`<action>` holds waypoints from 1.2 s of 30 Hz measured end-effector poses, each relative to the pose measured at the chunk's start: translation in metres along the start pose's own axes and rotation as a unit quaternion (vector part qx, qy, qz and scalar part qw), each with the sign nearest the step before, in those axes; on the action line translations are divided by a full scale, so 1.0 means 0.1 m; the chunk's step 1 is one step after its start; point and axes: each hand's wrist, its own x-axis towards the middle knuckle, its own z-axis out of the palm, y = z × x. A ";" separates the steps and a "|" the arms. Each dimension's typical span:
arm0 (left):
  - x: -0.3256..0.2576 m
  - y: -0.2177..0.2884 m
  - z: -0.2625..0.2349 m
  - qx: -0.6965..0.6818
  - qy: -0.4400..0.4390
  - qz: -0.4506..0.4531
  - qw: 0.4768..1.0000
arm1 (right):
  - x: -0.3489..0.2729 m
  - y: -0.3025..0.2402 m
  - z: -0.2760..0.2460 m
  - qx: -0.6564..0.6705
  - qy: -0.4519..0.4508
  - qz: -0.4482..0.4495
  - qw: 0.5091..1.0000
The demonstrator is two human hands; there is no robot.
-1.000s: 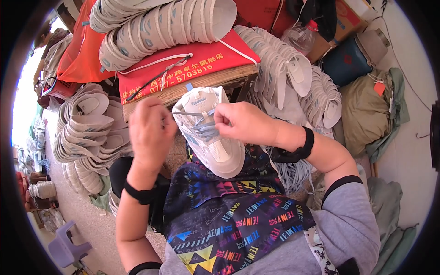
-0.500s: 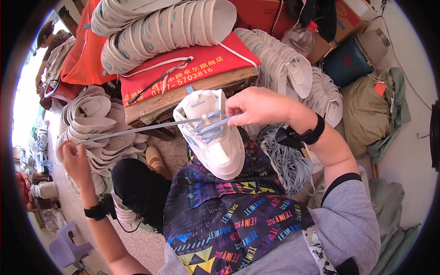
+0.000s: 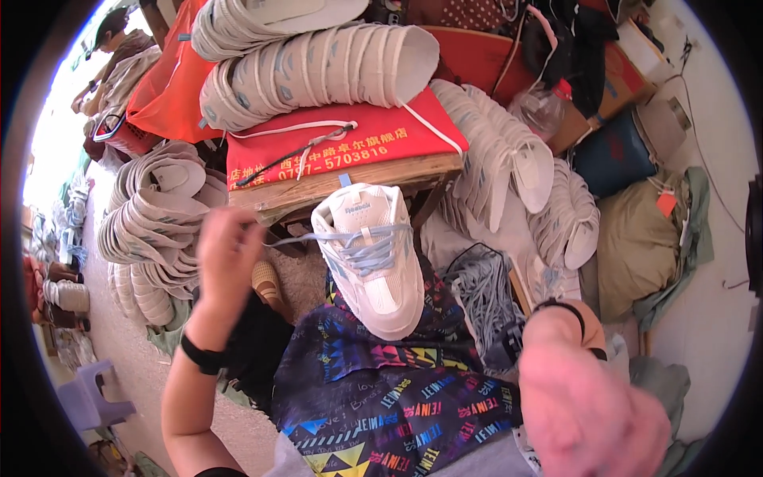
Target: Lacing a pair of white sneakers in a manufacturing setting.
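A white sneaker point(image 3: 373, 266) with light blue laces rests on my lap, on a dark apron point(image 3: 381, 389) with colourful print, toe toward me. My left hand point(image 3: 226, 254) is left of the shoe, its fingers pinched on a blue lace end point(image 3: 306, 237) that runs taut from the upper eyelets. My right hand point(image 3: 592, 409) is low at the right, close to the camera and blurred, away from the shoe. Whether it holds anything does not show.
A bundle of grey-blue laces point(image 3: 485, 294) lies right of the shoe. A wooden bench point(image 3: 342, 187) with a red cloth point(image 3: 334, 139) carries stacked white soles point(image 3: 318, 67). More sole stacks stand left point(image 3: 155, 222) and right point(image 3: 509, 167). A purple stool point(image 3: 95, 397) is lower left.
My left hand has come back in from the far left toward the shoe, still holding the lace. My right hand has let go of the shoe and dropped to the lower right.
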 end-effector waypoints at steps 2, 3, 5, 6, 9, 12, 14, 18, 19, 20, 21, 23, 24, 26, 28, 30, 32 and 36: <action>-0.03 0.28 0.21 -0.069 -0.062 0.021 0.995 | 0.03 0.03 0.04 0.024 -0.016 -0.086 0.996; -0.06 0.38 0.34 -0.094 -0.087 -0.001 0.992 | 0.00 -0.04 0.07 0.027 -0.016 -0.045 0.998; -0.12 0.47 0.46 -0.088 -0.123 0.015 0.988 | -0.10 -0.11 0.09 0.033 -0.014 0.033 0.999; -0.15 0.48 0.53 -0.074 -0.125 0.047 0.988 | -0.15 -0.04 0.05 0.044 -0.026 0.011 0.999; -0.16 0.54 0.70 -0.060 -0.125 0.049 0.989 | -0.16 0.02 -0.12 0.048 -0.137 0.013 0.989; -0.06 0.56 0.79 -0.003 -0.044 0.121 0.992 | -0.10 0.09 -0.06 -0.101 -0.098 -0.100 0.985; -0.08 0.55 0.80 0.005 -0.055 0.108 0.993 | -0.06 0.10 0.03 0.001 -0.001 -0.095 0.995; -0.12 0.62 0.72 -0.182 -0.195 -0.048 0.963 | -0.18 0.15 0.01 -0.003 -0.028 -0.036 0.999; -0.12 0.58 0.66 -0.231 -0.221 -0.050 0.946 | -0.20 0.18 -0.08 -0.021 -0.135 -0.028 0.990; -0.20 0.42 0.62 -0.224 -0.207 -0.073 0.950 | -0.31 0.29 -0.18 -0.015 -0.232 -0.018 0.973; -0.22 0.31 0.58 -0.320 -0.224 -0.157 0.907 | -0.38 0.30 -0.23 -0.077 -0.364 0.005 0.928; -0.20 0.26 0.53 -0.410 -0.196 -0.251 0.855 | -0.75 0.47 -0.32 0.003 -0.351 0.271 0.896; -0.30 0.12 0.64 -0.354 -0.112 -0.210 0.905 | -0.87 0.51 -0.37 -0.234 -0.370 0.247 0.864; -0.34 0.17 0.59 -0.209 -0.079 -0.149 0.963 | -1.10 0.65 -0.52 -0.331 -0.396 0.422 0.745; -0.37 0.26 0.61 -0.160 -0.073 -0.082 0.981 | -1.27 0.69 -0.60 -0.339 -0.402 0.474 0.706; -0.38 0.34 0.63 -0.138 -0.078 -0.026 0.987 | -1.37 0.71 -0.64 -0.329 -0.410 0.521 0.673; -0.37 0.37 0.68 -0.119 -0.093 -0.016 0.988 | -1.38 0.74 -0.64 -0.322 -0.407 0.507 0.688; -0.29 0.39 0.77 -0.153 -0.078 -0.029 0.985 | -1.36 0.74 -0.59 -0.300 -0.372 0.576 0.663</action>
